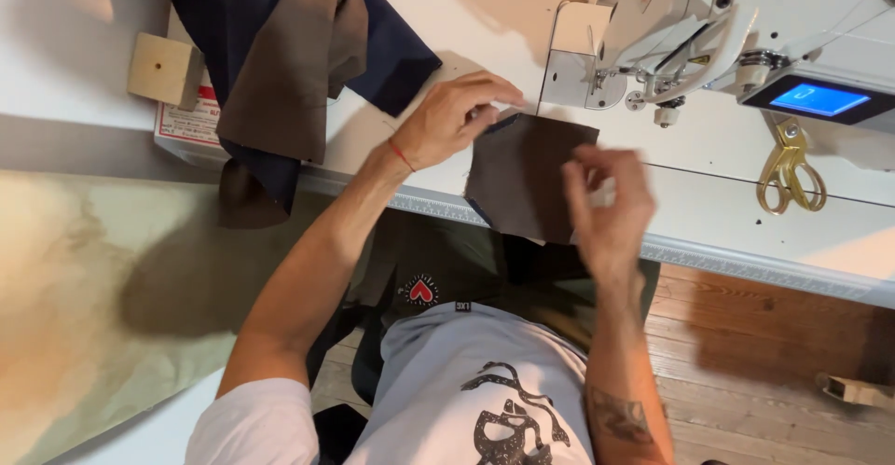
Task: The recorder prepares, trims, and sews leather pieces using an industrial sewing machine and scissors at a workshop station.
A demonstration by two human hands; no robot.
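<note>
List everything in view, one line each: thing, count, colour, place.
fabric piece: one, dark brown, at the table edge under both hands
sewing machine: one, white, top right
scissors: one pair, gold, right of the machine's screen
fabric pile: one, navy and brown, top left, hanging over the edge
wooden block: one, pale, far left
table: one, white
left hand: on the fabric piece's upper corner
right hand: blurred, over its right side

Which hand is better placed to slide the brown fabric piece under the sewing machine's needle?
Probably the left hand: it already rests on the far edge of the brown fabric piece, right beside the sewing machine. The right hand is raised over the piece's near side, blurred, farther from the needle.
</note>
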